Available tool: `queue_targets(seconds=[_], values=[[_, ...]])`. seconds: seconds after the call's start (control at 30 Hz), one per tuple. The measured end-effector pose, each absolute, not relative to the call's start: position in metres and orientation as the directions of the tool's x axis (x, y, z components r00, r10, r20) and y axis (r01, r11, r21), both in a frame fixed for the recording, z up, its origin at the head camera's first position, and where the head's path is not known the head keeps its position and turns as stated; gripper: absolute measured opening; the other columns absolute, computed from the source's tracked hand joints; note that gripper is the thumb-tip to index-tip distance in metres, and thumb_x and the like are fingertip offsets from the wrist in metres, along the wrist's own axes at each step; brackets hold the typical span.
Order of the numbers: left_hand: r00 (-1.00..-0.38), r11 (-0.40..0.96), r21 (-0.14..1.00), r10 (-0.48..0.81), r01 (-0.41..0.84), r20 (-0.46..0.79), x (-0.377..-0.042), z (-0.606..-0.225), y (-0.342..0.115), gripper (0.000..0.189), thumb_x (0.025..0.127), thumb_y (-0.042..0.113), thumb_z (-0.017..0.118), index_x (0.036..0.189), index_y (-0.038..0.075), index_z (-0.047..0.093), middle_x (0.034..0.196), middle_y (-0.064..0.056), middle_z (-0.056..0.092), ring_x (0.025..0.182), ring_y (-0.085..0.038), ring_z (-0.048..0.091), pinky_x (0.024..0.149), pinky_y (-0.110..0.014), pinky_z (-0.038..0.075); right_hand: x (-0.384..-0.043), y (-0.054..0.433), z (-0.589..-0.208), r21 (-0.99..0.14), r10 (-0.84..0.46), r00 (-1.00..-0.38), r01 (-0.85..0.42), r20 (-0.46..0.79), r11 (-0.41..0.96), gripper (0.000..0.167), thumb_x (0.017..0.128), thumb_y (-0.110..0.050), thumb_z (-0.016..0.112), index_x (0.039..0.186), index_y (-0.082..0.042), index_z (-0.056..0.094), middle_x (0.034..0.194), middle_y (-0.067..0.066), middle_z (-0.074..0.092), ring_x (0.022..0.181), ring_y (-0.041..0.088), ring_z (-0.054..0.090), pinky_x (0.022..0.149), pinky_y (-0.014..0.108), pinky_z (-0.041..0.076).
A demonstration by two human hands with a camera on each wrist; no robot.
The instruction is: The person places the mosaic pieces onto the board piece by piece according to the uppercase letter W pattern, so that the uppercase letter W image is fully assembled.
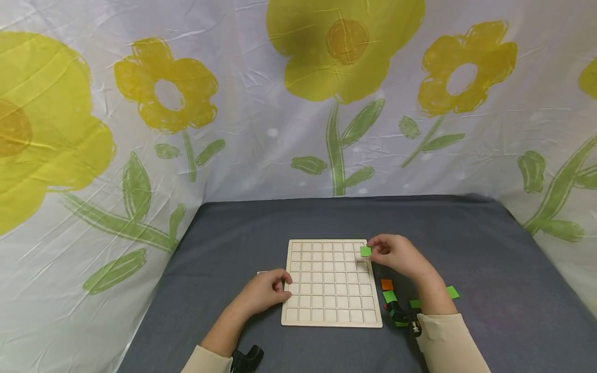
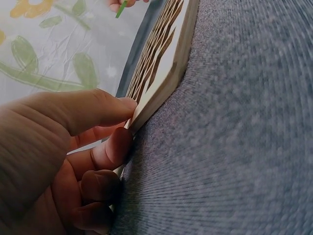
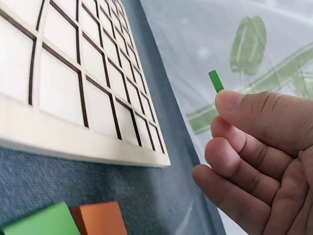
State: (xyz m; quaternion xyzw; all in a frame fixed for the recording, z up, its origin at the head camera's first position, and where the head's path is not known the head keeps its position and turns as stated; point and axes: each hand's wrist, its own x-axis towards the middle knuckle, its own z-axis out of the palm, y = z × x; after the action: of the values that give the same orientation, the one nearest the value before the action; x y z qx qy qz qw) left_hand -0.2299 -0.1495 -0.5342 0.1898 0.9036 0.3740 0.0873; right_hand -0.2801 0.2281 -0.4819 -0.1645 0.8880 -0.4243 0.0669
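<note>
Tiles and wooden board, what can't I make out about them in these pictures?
Head view: the number of loose tiles, some behind the right forearm and wrist device.
Right wrist view: part of the held green tile, behind the right grip.
Right wrist view: part of the orange tile, cut off by the bottom edge.
Left wrist view: part of the board, cut off by the top edge.

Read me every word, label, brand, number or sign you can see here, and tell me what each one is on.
None can be read.
Wooden grid board: no lettering or numbers show.
Green tile in the right hand, and orange tile: plain on the faces that show.
Backdrop: drawn flowers and leaves, no writing visible.
Black devices at the wrists: any marking is too small to make out.
</note>
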Motion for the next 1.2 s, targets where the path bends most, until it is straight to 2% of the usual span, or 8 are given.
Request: queue_targets(seconds=[0.5, 0.7, 0.93, 1.2], values=[[-0.919, 0.659, 0.703, 0.394, 0.267, -0.020, -0.229, -0.533, -0.149, 0.020, 0.087, 0.015, 0.079, 0.103, 0.015, 0.067, 0.069, 0.007, 0.054, 0.055, -0.008, 0.047, 0.056, -0.028, 0.039, -0.278, 0.206, -0.489, -0.789, -0.409, -0.913, -0.250, -0.002, 0.562, 0.023, 0.091, -0.010, 0.078, 0.112, -0.005, 0.071, 0.085, 0.001, 0.063, 0.075, 0.020, 0.059, 0.066, 0.033, 0.050], [-0.921, 0.667, 0.693, 0.390, 0.273, -0.012, -0.230, -0.535, -0.149, 0.020, 0.087, 0.016, 0.079, 0.102, 0.016, 0.066, 0.069, 0.007, 0.054, 0.056, -0.008, 0.047, 0.056, -0.028, 0.039, -0.280, 0.198, -0.497, -0.808, -0.416, -0.908, -0.208, -0.049, 0.551, 0.023, 0.091, -0.010, 0.078, 0.112, -0.005, 0.071, 0.083, 0.003, 0.061, 0.072, 0.020, 0.055, 0.064, 0.032, 0.046], [-0.922, 0.667, 0.696, 0.386, 0.264, -0.021, -0.231, -0.535, -0.149, 0.019, 0.087, 0.016, 0.079, 0.102, 0.016, 0.066, 0.069, 0.007, 0.054, 0.056, -0.008, 0.047, 0.056, -0.028, 0.038, -0.284, 0.193, -0.507, -0.788, -0.411, -0.909, -0.204, -0.068, 0.581, 0.018, 0.090, -0.012, 0.079, 0.105, -0.008, 0.072, 0.078, 0.001, 0.058, 0.070, 0.017, 0.052, 0.065, 0.031, 0.043], [-0.922, 0.663, 0.700, 0.386, 0.265, -0.017, -0.230, -0.535, -0.149, 0.019, 0.087, 0.016, 0.079, 0.102, 0.016, 0.067, 0.069, 0.008, 0.054, 0.056, -0.007, 0.047, 0.056, -0.027, 0.038, -0.286, 0.191, -0.511, -0.747, -0.397, -0.915, -0.211, -0.076, 0.630, 0.019, 0.089, -0.014, 0.081, 0.105, -0.009, 0.074, 0.069, 0.000, 0.043, 0.064, 0.016, 0.040, 0.063, 0.033, 0.036]])
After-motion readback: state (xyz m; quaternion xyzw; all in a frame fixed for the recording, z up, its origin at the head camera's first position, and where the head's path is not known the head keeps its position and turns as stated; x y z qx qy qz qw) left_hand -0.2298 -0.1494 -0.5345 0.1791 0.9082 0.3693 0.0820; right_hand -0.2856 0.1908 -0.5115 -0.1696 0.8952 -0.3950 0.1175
